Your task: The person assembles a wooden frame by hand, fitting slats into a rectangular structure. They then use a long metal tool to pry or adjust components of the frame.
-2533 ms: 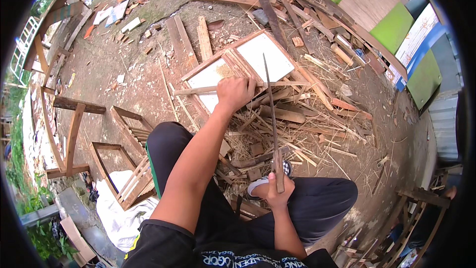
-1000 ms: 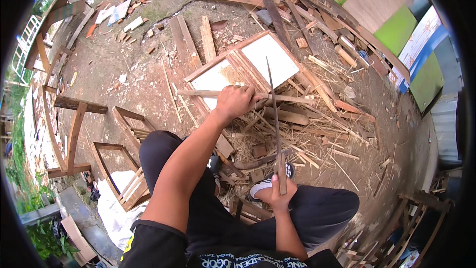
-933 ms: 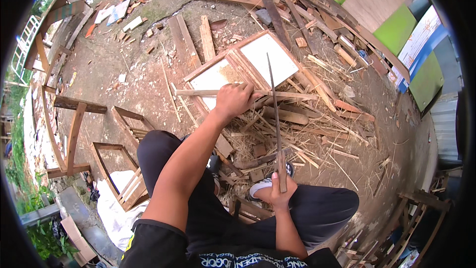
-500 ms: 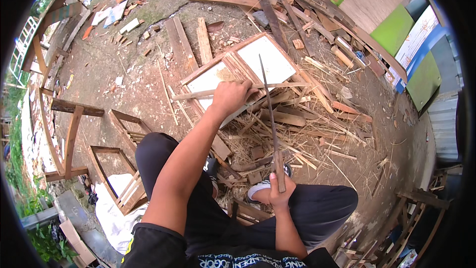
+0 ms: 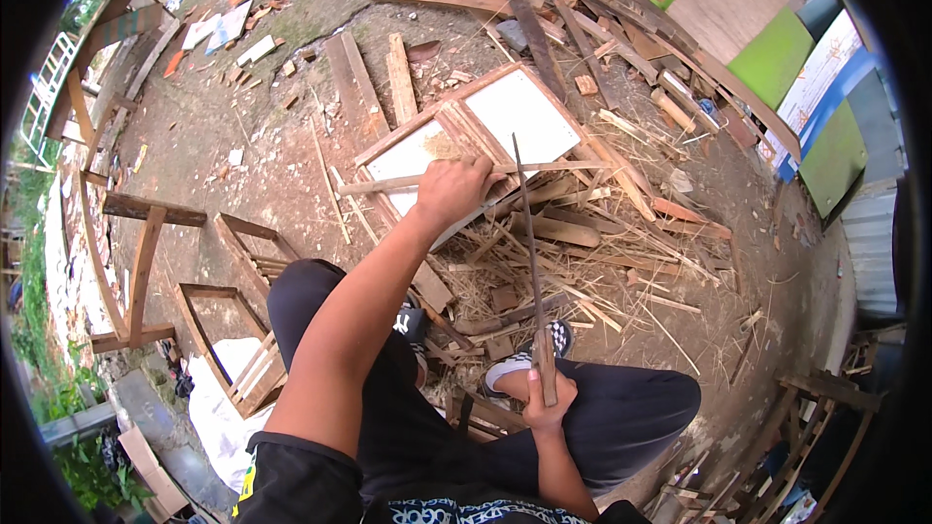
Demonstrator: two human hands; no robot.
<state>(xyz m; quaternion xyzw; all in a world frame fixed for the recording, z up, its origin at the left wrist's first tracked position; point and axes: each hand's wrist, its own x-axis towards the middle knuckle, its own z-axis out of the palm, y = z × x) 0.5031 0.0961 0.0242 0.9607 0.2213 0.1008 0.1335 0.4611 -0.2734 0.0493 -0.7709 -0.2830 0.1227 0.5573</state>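
Observation:
My left hand (image 5: 454, 186) is closed over a thin wooden strip (image 5: 388, 184) and presses it down on a wooden-framed white panel (image 5: 529, 107). The strip lies across the panel and sticks out past both sides of the hand. In my right hand (image 5: 549, 404), close to my bent knee, is the wooden handle of a saw (image 5: 532, 262). Its narrow dark blade, seen nearly edge-on, points away from me and crosses the strip just right of my left hand. Whether the teeth touch the wood cannot be made out.
Wood scraps and shavings (image 5: 592, 262) litter the ground below the panel. Small wooden frames (image 5: 223, 291) stand to the left. Planks (image 5: 544, 19) are heaped at the far right, near green boards (image 5: 772, 63). A white sack (image 5: 223, 427) lies beside my left leg.
My right hand has drawn the saw back toward me, so its tip now sits nearer the strip. My left hand stays in place on the strip.

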